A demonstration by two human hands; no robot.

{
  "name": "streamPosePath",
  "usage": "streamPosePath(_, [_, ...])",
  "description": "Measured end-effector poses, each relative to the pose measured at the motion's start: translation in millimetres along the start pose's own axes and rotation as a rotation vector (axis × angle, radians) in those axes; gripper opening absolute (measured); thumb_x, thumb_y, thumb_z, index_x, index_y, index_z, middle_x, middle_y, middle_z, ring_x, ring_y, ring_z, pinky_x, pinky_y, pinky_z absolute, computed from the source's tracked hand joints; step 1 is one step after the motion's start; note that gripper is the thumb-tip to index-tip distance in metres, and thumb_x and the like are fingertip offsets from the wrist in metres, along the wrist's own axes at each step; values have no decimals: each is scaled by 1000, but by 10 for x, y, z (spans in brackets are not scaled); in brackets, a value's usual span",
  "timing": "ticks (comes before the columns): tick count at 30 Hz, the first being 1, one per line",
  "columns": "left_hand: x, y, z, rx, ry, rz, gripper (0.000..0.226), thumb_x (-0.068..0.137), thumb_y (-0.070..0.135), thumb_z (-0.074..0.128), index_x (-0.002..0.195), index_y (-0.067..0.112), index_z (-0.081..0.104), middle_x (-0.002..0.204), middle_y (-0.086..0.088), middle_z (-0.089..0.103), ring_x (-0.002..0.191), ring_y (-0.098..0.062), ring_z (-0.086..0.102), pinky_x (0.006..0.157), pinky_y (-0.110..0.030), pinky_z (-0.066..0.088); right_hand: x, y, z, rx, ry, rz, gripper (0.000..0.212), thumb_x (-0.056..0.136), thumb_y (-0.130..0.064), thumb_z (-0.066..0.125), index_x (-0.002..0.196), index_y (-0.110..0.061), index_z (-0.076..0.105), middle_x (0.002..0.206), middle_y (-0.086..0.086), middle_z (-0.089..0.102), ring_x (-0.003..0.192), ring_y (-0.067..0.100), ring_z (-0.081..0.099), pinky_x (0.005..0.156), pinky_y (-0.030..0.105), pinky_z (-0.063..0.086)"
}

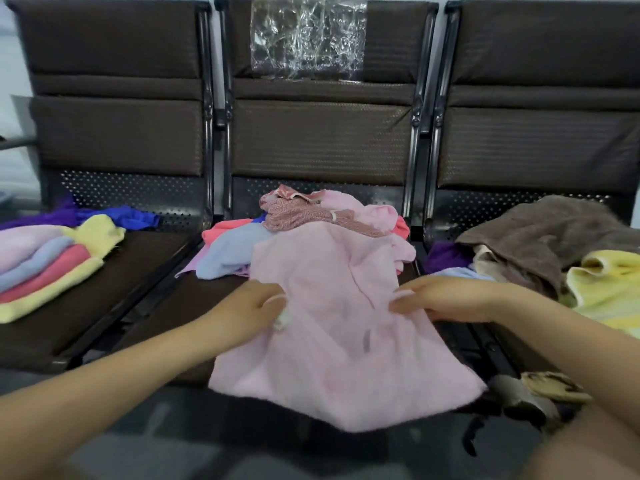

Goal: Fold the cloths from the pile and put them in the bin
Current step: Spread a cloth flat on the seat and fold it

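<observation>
Pink cloth (332, 323) drapes over the middle seat's (166, 306) front edge, the left hand (254, 308) and right hand (446, 299) pinching its sides. Behind lies the mixed pile (311, 223); folded cloths (48, 261) lie stacked left, brown towel (540, 233) right, before dark backrests (322, 133).
</observation>
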State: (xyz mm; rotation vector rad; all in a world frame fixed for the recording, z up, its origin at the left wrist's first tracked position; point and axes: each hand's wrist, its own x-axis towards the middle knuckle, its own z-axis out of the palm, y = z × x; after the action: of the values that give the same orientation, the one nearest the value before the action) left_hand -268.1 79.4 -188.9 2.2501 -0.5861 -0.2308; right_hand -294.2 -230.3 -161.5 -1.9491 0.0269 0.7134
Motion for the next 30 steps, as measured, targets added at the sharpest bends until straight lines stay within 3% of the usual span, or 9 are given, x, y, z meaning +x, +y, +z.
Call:
streamPosePath(2, [158,-3,-144,89,145,31,30,91,37,42,65,24,47,65,9,55,70,0,50,68,-24,33,41,-52,-131,38,121,-111,25,91,-14,60,111,-2,67,112,11,70,106,27,66,97,38,49])
streamPosePath(5, [407,-8,-336,166,383,-100,25,100,20,41,79,15,53,82,2,57,89,-21,51,70,-27,30,200,-19,-393,206,324,-222,24,87,-24,64,104,-8,72,107,13,71,100,32,67,90,44,46])
streamPosePath(7, [571,-48,-417,205,427,-101,20,100,14,39,92,11,57,87,2,54,91,-18,48,66,-24,24,378,21,-531,161,515,-263,21,87,-29,64,92,-11,73,98,12,72,90,30,64,84,44,46])
streamPosePath(10, [830,-233,-472,249,402,-163,27,101,16,36,107,6,60,100,-3,56,91,-15,45,67,-22,24,671,50,-609,-93,720,-254,26,90,-22,62,82,2,67,77,11,60,73,21,52,68,32,38])
streamPosePath(15, [1243,-663,-450,396,298,-229,31,101,23,34,103,5,60,113,-14,63,102,-26,54,88,-32,39,1114,19,-591,-480,739,-187,30,85,-23,62,61,-9,50,64,8,51,64,25,49,59,31,29])
streamPosePath(17, [1351,-744,-426,463,295,-229,33,102,25,33,110,8,60,121,-12,61,109,-26,54,93,-31,37,1244,-32,-562,-564,704,-189,26,77,-34,58,66,-11,54,77,8,57,80,28,55,65,32,37])
streamPosePath(20, [1471,-833,-394,516,305,-214,40,101,32,30,111,11,63,123,-7,61,112,-24,54,95,-30,37,1379,-42,-520,-669,647,-300,20,83,-21,64,97,-9,71,116,8,61,112,23,52,95,29,37])
streamPosePath(24, [1571,-874,-335,356,218,-160,43,99,28,34,105,0,67,115,-13,65,109,-28,55,93,-29,35,1377,29,-502,-677,550,-262,9,87,-23,60,84,-18,67,70,0,51,64,14,43,64,31,41])
streamPosePath(30, [1605,-914,-386,297,165,-157,29,99,22,43,77,16,63,90,-1,64,92,-21,55,78,-29,35,1301,87,-600,-564,624,-198,39,86,-22,61,55,-17,39,57,-3,38,56,13,36,55,31,28])
